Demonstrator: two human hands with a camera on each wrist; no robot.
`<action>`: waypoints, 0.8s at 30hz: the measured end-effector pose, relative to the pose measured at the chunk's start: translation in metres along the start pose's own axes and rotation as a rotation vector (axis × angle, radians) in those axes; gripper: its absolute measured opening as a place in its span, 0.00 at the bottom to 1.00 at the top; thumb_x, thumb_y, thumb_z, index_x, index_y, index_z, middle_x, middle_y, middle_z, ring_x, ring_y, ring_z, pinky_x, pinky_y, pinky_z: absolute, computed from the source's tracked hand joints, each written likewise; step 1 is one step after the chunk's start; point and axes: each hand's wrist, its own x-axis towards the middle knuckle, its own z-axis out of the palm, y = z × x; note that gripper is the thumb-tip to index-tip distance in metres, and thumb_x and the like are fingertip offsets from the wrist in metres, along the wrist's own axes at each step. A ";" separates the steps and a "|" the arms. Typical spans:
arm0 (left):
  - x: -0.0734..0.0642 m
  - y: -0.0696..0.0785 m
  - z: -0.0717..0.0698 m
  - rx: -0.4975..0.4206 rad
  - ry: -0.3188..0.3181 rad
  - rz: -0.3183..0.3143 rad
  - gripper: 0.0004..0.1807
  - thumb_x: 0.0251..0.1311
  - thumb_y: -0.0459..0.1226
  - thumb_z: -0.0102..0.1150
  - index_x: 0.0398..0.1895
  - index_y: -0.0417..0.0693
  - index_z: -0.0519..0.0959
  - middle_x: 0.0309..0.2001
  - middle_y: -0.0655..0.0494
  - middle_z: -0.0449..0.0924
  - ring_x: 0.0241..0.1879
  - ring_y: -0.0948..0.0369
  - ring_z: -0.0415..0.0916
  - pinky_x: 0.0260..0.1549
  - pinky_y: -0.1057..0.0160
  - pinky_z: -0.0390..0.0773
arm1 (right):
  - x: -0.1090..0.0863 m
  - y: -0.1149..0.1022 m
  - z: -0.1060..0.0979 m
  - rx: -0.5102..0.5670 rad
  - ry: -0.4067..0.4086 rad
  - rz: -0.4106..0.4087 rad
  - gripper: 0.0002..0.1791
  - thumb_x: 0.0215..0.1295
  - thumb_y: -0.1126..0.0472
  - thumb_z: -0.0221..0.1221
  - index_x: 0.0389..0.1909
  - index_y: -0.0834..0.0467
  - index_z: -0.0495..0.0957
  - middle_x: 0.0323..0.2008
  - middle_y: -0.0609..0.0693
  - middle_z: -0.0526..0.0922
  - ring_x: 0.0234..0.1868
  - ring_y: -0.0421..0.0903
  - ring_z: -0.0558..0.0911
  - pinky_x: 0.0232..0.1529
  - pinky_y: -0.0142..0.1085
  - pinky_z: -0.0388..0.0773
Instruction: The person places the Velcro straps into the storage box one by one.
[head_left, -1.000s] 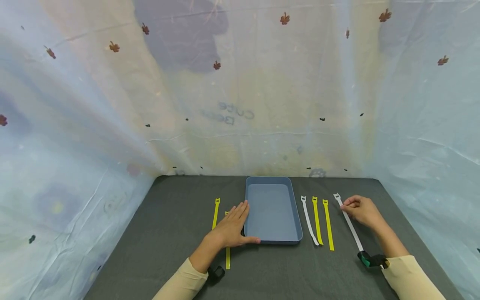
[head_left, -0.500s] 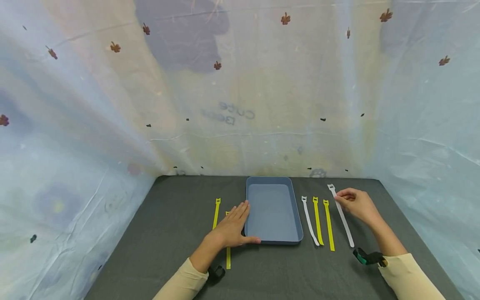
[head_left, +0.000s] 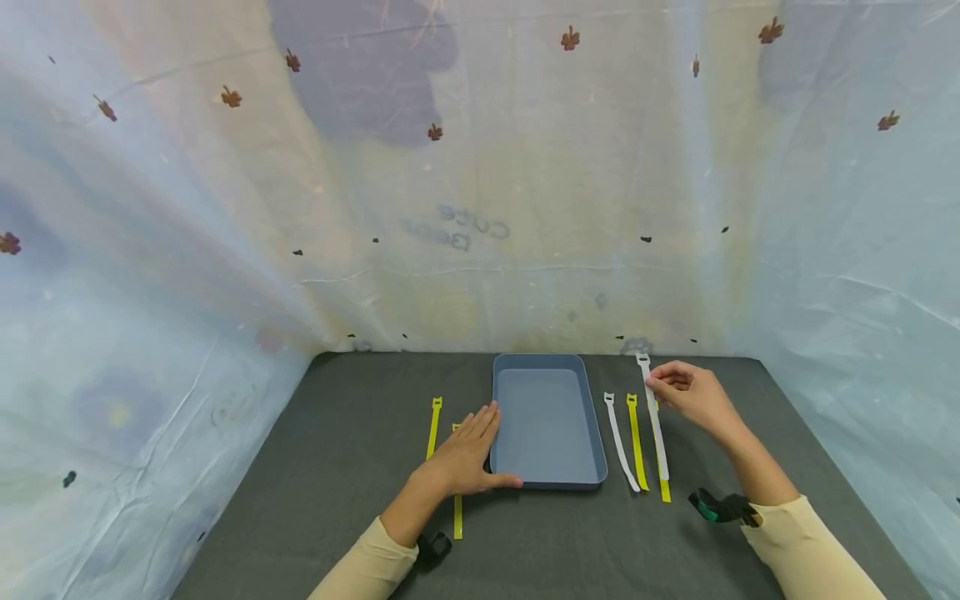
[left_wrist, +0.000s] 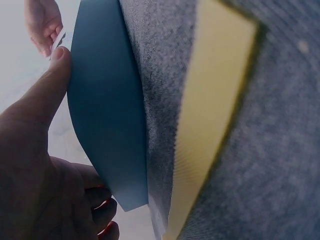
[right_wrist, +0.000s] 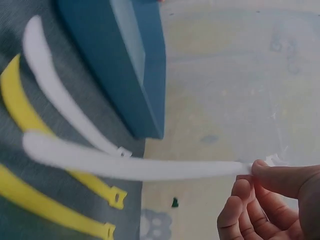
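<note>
My right hand [head_left: 697, 396] pinches a white hook-and-loop cable tie [head_left: 656, 433] near its slotted head, between thumb and fingers. In the right wrist view this tie [right_wrist: 145, 169] stretches out from the fingertips, above the others. It partly covers a yellow cable tie [head_left: 665, 493] in the head view. Another yellow cable tie [head_left: 636, 442] and a white cable tie [head_left: 617, 442] lie to the left. My left hand [head_left: 459, 460] rests against the blue-grey tray [head_left: 546, 421], fingers straight along its left side, thumb at the front edge.
Left of the tray lie two yellow cable ties [head_left: 433, 429], one partly hidden under the left hand and wrist. A dark cloth covers the table [head_left: 360, 467]. A patterned sheet [head_left: 480, 167] hangs behind and at both sides. Black straps circle both wrists.
My right hand has lifted the white cable tie and carried it left and farther back, over the rightmost yellow one. The left hand and tray have stayed put.
</note>
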 end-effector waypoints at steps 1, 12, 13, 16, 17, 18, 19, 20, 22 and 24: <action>0.000 0.000 0.000 0.000 0.000 -0.003 0.68 0.63 0.74 0.60 0.88 0.38 0.46 0.88 0.42 0.40 0.87 0.49 0.40 0.84 0.46 0.47 | 0.001 -0.002 0.001 0.009 -0.003 -0.005 0.16 0.80 0.54 0.64 0.51 0.65 0.83 0.36 0.59 0.88 0.31 0.42 0.83 0.32 0.34 0.84; 0.000 0.001 0.000 0.002 -0.008 -0.015 0.67 0.63 0.74 0.60 0.88 0.40 0.45 0.88 0.44 0.38 0.87 0.50 0.40 0.84 0.48 0.47 | 0.013 -0.027 0.019 0.183 -0.065 -0.054 0.16 0.80 0.58 0.64 0.51 0.69 0.81 0.35 0.63 0.86 0.30 0.42 0.83 0.28 0.33 0.82; -0.001 0.001 0.000 0.003 -0.010 -0.016 0.67 0.63 0.74 0.60 0.88 0.40 0.45 0.88 0.44 0.38 0.87 0.50 0.40 0.85 0.48 0.47 | 0.014 -0.029 0.022 0.199 -0.071 -0.055 0.16 0.80 0.58 0.64 0.51 0.69 0.81 0.36 0.64 0.86 0.30 0.42 0.83 0.29 0.33 0.82; 0.000 0.002 0.000 0.001 -0.008 -0.018 0.67 0.63 0.74 0.61 0.88 0.40 0.45 0.88 0.44 0.39 0.87 0.50 0.40 0.85 0.48 0.47 | 0.016 -0.034 0.030 0.245 -0.094 -0.059 0.15 0.80 0.59 0.63 0.51 0.70 0.80 0.37 0.65 0.86 0.31 0.40 0.83 0.32 0.33 0.84; 0.000 0.002 0.000 0.003 -0.009 -0.019 0.67 0.63 0.74 0.61 0.88 0.40 0.45 0.88 0.44 0.38 0.87 0.50 0.39 0.85 0.48 0.46 | 0.017 -0.036 0.033 0.259 -0.102 -0.059 0.15 0.80 0.59 0.63 0.52 0.71 0.80 0.37 0.65 0.86 0.31 0.40 0.83 0.33 0.33 0.84; 0.000 0.002 0.000 0.007 -0.013 -0.022 0.67 0.63 0.74 0.60 0.88 0.40 0.45 0.89 0.45 0.38 0.87 0.50 0.39 0.85 0.49 0.46 | 0.018 -0.038 0.035 0.280 -0.109 -0.059 0.15 0.80 0.60 0.63 0.52 0.71 0.80 0.38 0.64 0.86 0.32 0.40 0.83 0.33 0.33 0.84; 0.000 0.002 0.000 0.008 -0.015 -0.024 0.67 0.63 0.74 0.60 0.88 0.40 0.45 0.89 0.45 0.38 0.87 0.51 0.38 0.85 0.49 0.45 | 0.018 -0.040 0.038 0.304 -0.117 -0.055 0.16 0.80 0.60 0.63 0.53 0.71 0.80 0.38 0.64 0.86 0.32 0.40 0.84 0.35 0.33 0.85; 0.000 0.002 0.000 0.008 -0.012 -0.022 0.67 0.63 0.74 0.60 0.88 0.40 0.45 0.89 0.45 0.38 0.87 0.50 0.39 0.85 0.49 0.46 | 0.019 -0.042 0.041 0.328 -0.123 -0.048 0.16 0.80 0.60 0.63 0.54 0.71 0.80 0.39 0.63 0.87 0.33 0.40 0.84 0.35 0.33 0.85; 0.000 0.002 0.001 0.012 -0.012 -0.023 0.68 0.63 0.74 0.60 0.88 0.40 0.45 0.89 0.45 0.38 0.87 0.50 0.39 0.85 0.49 0.46 | 0.022 -0.044 0.048 0.371 -0.136 -0.034 0.17 0.80 0.59 0.63 0.55 0.71 0.79 0.40 0.62 0.87 0.34 0.41 0.84 0.37 0.33 0.86; 0.000 0.001 0.001 0.020 -0.013 -0.026 0.67 0.63 0.75 0.59 0.88 0.40 0.44 0.89 0.45 0.37 0.87 0.51 0.38 0.85 0.49 0.46 | 0.025 -0.046 0.055 0.403 -0.149 -0.017 0.19 0.80 0.57 0.64 0.56 0.70 0.79 0.40 0.60 0.87 0.35 0.41 0.85 0.39 0.34 0.86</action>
